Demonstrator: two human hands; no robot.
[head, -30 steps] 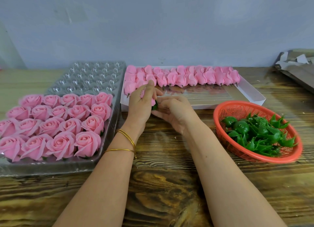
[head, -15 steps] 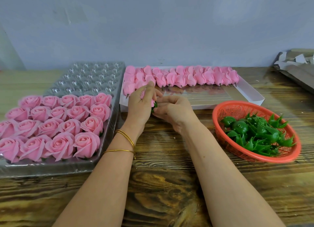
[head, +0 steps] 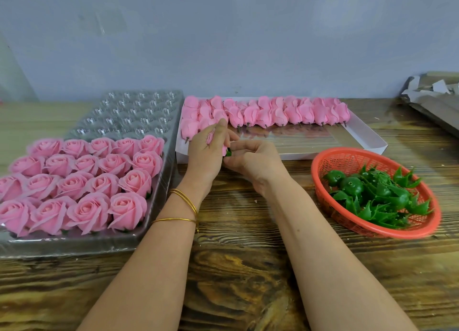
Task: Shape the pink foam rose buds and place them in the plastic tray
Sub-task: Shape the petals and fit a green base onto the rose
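- Rose bud [head: 210, 137] sat in the left hand [head: 205, 157], just in front of the near-left corner of the white box [head: 323, 154]; the fingers were curled round it, so most of it was hidden from me.
- Against the rose bud's base the right hand [head: 250, 162] pinched a green cap [head: 228, 153], and the two hands touched.
- Seating that cap was, as I judged it, the step in hand: I would have kept the grip on the foam light so no petal creased, pushed the cap on straight along the stem, then eased the outer petals open evenly.
- Along the far side of the white box lay rows of unshaped buds [head: 273, 112], stems pointing toward me.
- Left of the white box stood the plastic tray [head: 74, 244]; finished roses [head: 82, 176] filled its near rows, with open cups in the rows beyond, where I reckoned this one belonged.
- Right of the white box, and nearer me, the red basket [head: 330, 162] held a heap of loose green caps [head: 377, 196].
- Two gold bangles [head: 185, 199] ringed the left wrist, in front of the white box.
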